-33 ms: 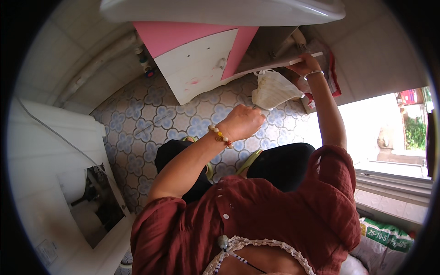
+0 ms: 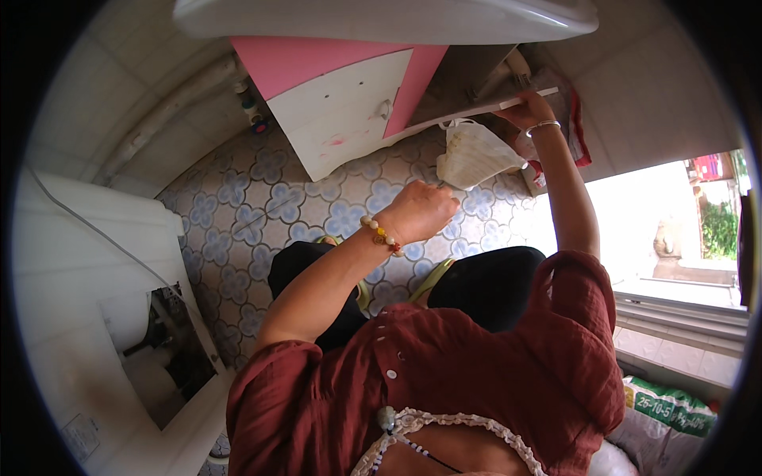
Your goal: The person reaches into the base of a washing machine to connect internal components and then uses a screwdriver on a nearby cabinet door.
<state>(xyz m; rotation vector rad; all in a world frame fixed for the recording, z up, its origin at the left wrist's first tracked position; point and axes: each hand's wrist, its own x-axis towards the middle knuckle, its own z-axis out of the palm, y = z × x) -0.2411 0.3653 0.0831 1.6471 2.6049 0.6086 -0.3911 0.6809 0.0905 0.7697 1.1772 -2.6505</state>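
My left hand [image 2: 421, 209], a beaded bracelet at its wrist, is closed low above the floor. A small thin bit shows by its fingers, but what they hold is hidden. Just beyond it a crumpled white plastic bag [image 2: 476, 155] with loop handles rests at the foot of the cabinet. At the far right my right hand [image 2: 525, 115], wearing a silver bangle, is closed around the white edge of a panel [image 2: 548, 94] beside the cabinet's dark open compartment [image 2: 444, 83]. Some of its fingers are out of sight behind the edge.
A pink and white cabinet [image 2: 341, 111] stands ahead under a white basin [image 2: 389, 20]. At the left is a white appliance [image 2: 87, 262] with an opening in its side and a cable. Patterned tiles [image 2: 230, 230] cover the floor. A green and white sack [image 2: 667, 420] sits at lower right.
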